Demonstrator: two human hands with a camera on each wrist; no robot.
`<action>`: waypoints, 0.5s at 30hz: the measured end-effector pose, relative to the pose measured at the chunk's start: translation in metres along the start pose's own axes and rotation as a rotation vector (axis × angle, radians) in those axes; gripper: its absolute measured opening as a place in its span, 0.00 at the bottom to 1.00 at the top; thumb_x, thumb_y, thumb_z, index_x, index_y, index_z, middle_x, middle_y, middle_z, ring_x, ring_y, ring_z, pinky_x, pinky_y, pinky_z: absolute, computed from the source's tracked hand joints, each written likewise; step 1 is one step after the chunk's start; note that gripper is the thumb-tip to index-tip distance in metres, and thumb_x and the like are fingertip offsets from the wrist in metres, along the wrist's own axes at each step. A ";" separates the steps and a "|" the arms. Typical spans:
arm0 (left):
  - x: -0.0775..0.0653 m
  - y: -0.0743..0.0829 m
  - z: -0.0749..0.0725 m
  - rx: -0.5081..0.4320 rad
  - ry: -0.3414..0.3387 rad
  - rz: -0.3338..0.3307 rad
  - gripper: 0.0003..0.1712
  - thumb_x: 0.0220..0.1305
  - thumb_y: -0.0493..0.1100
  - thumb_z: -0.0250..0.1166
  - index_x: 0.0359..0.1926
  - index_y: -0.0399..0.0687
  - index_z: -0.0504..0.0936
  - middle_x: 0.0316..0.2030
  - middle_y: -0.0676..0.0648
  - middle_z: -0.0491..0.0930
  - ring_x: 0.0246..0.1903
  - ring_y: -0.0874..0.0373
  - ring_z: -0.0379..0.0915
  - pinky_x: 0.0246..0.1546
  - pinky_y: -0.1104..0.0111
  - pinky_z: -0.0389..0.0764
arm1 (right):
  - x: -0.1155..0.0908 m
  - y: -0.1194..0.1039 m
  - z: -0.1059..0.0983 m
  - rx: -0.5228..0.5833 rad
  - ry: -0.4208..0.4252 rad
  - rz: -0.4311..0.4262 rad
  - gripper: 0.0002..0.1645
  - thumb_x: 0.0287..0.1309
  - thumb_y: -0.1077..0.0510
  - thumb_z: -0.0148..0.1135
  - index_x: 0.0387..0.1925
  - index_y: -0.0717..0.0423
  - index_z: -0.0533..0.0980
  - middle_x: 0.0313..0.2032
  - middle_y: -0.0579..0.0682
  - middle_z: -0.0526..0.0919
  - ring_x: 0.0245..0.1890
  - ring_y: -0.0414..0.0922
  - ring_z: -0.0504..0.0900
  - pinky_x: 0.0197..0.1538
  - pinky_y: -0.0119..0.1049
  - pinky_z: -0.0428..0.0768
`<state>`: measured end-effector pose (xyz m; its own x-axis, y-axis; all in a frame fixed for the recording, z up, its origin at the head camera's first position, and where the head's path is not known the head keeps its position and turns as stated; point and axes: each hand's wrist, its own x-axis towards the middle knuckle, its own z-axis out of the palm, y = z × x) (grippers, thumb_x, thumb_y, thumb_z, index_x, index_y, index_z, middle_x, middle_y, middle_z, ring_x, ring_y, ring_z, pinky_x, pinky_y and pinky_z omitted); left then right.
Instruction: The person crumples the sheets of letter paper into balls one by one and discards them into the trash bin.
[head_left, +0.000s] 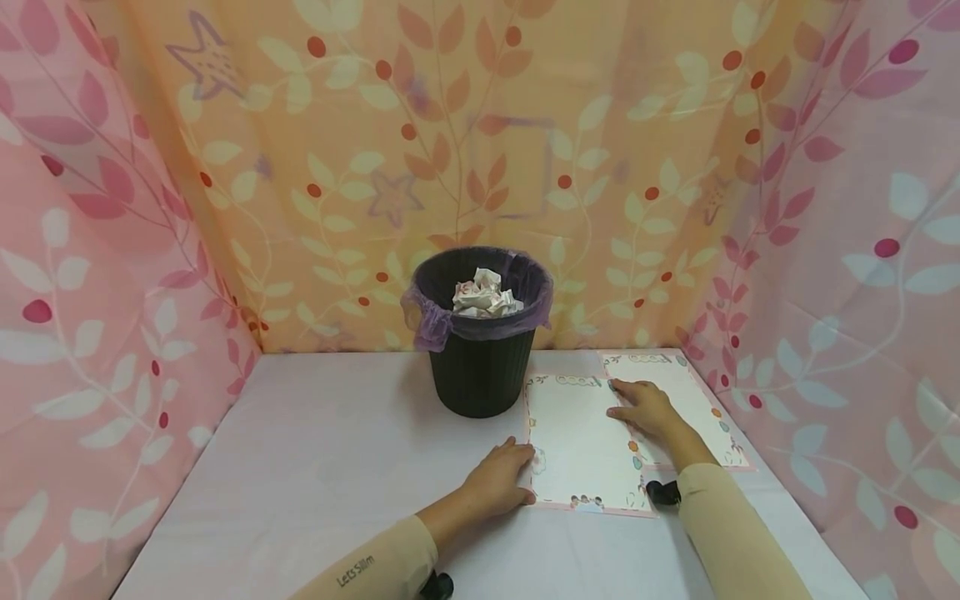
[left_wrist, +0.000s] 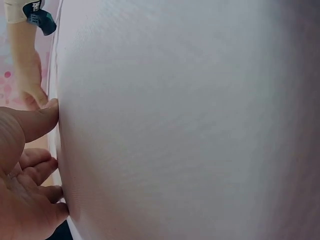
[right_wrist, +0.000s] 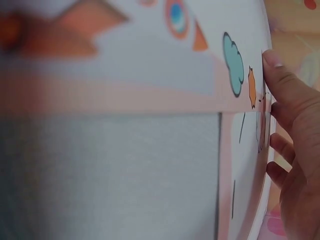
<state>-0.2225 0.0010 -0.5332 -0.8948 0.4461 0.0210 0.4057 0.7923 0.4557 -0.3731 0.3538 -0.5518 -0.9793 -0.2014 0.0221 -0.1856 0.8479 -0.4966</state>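
Note:
Two white sheets of paper with pink borders and small printed drawings lie on the right of the table. The nearer sheet (head_left: 577,442) partly overlaps the other sheet (head_left: 693,404) behind it to the right. My left hand (head_left: 495,479) rests at the nearer sheet's left edge, thumb and fingers spread. At that sheet's upper right my right hand (head_left: 647,410) touches the paper with fingers extended. In the right wrist view, the fingers of the right hand (right_wrist: 297,130) stand along the printed border. The left wrist view shows the left hand's fingertips (left_wrist: 50,107) down at the tabletop.
A black bin (head_left: 480,375) with a purple liner (head_left: 431,321) stands left of the sheets, toward the back. Crumpled paper (head_left: 486,296) lies inside it. The white-covered table (head_left: 322,467) is enclosed by patterned curtains (head_left: 465,167) at the back and sides.

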 end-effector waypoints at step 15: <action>0.001 0.000 0.000 0.003 -0.003 -0.003 0.43 0.52 0.47 0.81 0.68 0.42 0.76 0.68 0.46 0.76 0.74 0.45 0.61 0.74 0.51 0.63 | 0.005 -0.011 0.000 -0.055 0.056 -0.046 0.49 0.53 0.43 0.78 0.73 0.51 0.70 0.63 0.70 0.76 0.65 0.74 0.69 0.67 0.73 0.63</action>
<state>-0.2237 0.0011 -0.5328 -0.8954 0.4450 0.0168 0.4036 0.7951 0.4526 -0.3755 0.3430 -0.5463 -0.9723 -0.2147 0.0928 -0.2334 0.8642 -0.4458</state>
